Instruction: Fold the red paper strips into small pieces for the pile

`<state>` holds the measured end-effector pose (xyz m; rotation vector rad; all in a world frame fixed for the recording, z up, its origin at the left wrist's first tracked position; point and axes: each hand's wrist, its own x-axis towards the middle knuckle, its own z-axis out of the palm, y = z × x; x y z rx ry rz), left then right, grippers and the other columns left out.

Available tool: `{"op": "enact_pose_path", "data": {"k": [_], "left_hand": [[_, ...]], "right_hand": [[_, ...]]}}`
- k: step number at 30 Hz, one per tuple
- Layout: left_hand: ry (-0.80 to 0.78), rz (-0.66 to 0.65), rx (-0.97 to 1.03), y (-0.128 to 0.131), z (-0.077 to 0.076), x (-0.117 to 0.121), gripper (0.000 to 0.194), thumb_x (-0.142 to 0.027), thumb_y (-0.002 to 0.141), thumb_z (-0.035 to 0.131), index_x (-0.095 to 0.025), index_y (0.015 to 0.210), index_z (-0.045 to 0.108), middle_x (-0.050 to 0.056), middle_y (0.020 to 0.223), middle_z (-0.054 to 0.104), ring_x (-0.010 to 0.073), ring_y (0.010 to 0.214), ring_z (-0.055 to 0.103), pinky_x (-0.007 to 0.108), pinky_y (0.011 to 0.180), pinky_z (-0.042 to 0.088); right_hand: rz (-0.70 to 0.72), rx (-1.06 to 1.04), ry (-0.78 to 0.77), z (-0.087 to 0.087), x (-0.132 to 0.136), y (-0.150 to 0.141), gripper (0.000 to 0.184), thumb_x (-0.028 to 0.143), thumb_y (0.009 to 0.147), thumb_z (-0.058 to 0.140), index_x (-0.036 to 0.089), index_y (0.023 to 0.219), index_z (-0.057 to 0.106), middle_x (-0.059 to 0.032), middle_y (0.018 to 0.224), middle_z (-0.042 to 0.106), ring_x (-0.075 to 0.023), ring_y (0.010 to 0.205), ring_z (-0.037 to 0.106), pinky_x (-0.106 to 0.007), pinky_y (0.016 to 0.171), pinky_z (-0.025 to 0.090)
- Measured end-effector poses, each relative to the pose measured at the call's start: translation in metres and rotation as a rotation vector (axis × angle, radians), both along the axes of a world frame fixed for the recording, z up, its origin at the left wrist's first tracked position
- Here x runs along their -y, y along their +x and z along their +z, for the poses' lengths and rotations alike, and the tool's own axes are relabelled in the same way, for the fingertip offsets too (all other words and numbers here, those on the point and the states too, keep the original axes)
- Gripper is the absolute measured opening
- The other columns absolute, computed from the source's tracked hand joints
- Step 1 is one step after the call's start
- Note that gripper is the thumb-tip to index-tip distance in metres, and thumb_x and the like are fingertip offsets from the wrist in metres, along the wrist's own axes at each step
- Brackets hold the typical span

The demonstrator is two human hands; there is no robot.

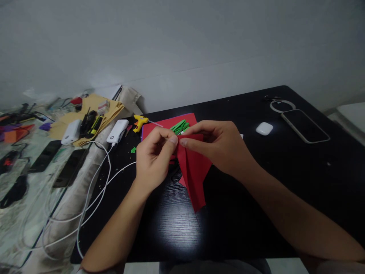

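A folded piece of red paper [195,171] hangs from my fingers over the black table, its creased strip pointing down toward me. My left hand [155,156] pinches the paper's upper left corner between thumb and forefinger. Thumb and fingers of my right hand [221,146] close on the top edge, with both thumb tips almost meeting. Just behind my hands, folded green paper pieces [181,126] rest on a stack of red sheets [191,118]. Part of a dark object, perhaps scissors, is mostly hidden below the paper.
A yellow glue gun [139,122] and a white power bank [118,130] with a cable lie left. At right are a white earbud case [264,128], a phone [305,126] and a white ring [282,106]. A cluttered glass table [17,224] adjoins on the left.
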<state>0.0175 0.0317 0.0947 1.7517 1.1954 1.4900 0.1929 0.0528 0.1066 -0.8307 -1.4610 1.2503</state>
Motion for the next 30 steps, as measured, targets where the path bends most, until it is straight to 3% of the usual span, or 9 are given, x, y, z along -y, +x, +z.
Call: {"op": "enact_pose_path", "data": {"k": [9, 16, 30], "left_hand": [[0.000, -0.007, 0.011, 0.0000, -0.0002, -0.0004, 0.017, -0.030, 0.095, 0.067, -0.019, 0.083, 0.066, 0.000, 0.072, 0.060, 0.0119, 0.063, 0.054, 0.024, 0.059, 0.045], [-0.025, 0.006, 0.061, -0.0032, -0.0037, -0.0052, 0.019, -0.034, 0.093, 0.070, -0.019, 0.082, 0.067, -0.001, 0.070, 0.060, 0.0118, 0.061, 0.054, 0.025, 0.059, 0.045], [-0.070, -0.007, 0.105, 0.0020, -0.0003, -0.0053, 0.020, -0.035, 0.091, 0.074, -0.019, 0.082, 0.067, -0.002, 0.068, 0.060, 0.0102, 0.057, 0.055, 0.023, 0.056, 0.046]], "right_hand": [[0.043, -0.019, -0.055, 0.0002, -0.0012, 0.0005, 0.020, 0.034, 0.075, 0.086, 0.019, 0.087, 0.079, -0.0037, 0.086, 0.080, -0.0189, 0.079, 0.075, -0.029, 0.071, 0.060], [0.164, -0.032, -0.204, 0.0057, -0.0026, 0.0045, 0.025, 0.044, 0.083, 0.079, 0.019, 0.085, 0.077, -0.0025, 0.078, 0.077, -0.0169, 0.069, 0.072, -0.027, 0.061, 0.056], [0.060, 0.004, -0.104, -0.0009, -0.0015, -0.0007, 0.014, 0.022, 0.075, 0.082, 0.020, 0.087, 0.076, -0.0011, 0.080, 0.076, -0.0174, 0.072, 0.071, -0.028, 0.063, 0.057]]}}
